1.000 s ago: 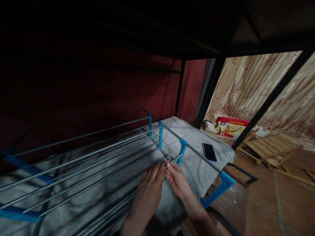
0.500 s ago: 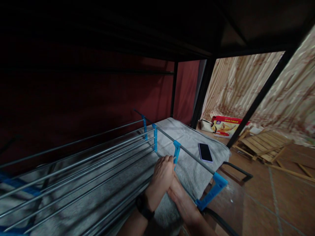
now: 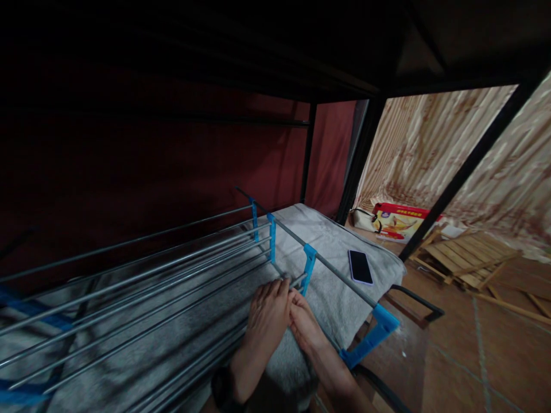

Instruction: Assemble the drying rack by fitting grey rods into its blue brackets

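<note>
Side by side, the left hand (image 3: 267,312) and the right hand (image 3: 305,322) are closed on a metal rod (image 3: 297,281), just beside a blue bracket (image 3: 309,265) of a long rack (image 3: 272,238) resting on a grey blanket (image 3: 329,238). The rack's far side runs near a dark red wall (image 3: 215,160), and its near blue corner piece (image 3: 373,335) reaches the blanket's edge beside tiled floor (image 3: 456,355). Past the end bar (image 3: 340,274), open blanket surrounds a phone (image 3: 360,267).

Rack (image 3: 272,238) and phone (image 3: 360,267) share a bed (image 3: 336,304) spread with a grey blanket (image 3: 312,222).
Before me, metal rods (image 3: 172,263) run lengthwise and a blue bracket (image 3: 369,343) reaches the front edge; the phone lies screen-up near the right front corner.
</note>
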Motion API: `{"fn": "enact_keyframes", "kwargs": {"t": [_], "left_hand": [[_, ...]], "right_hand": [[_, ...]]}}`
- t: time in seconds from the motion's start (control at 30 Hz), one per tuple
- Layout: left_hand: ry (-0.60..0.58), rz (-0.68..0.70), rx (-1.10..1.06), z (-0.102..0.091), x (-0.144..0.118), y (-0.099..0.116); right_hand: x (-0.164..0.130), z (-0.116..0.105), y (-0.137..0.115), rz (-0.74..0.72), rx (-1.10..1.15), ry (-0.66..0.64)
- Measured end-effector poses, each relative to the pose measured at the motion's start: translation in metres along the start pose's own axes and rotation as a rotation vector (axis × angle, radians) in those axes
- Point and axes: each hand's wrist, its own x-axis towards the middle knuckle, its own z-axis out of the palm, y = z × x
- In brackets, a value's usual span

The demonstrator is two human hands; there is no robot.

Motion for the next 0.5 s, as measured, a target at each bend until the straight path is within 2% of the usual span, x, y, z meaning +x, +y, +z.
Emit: {"fn": "enact_keyframes", "kwargs": {"t": [0.1,0.23,0.4,0.5], "left_hand": [[0.083,-0.006,0.099,-0.029,-0.035,-0.017],[0.182,0.012,0.223,-0.058,-0.088,-0.048],[0.155,0.048,0.339,-0.084,-0.143,-0.085],[0.135,-0.036,0.382,-0.093,-0.168,-0.096]], "right_hand": [[0.003,0.0,-0.003,0.062,0.115,-0.009],[0.005,-0.01,-0.016,0.073,0.203,0.089],[0.017,-0.025,-0.023,0.087,0.232,0.171],[0.023,-0.033,-0.021,0.165,0.276,0.206]]}}
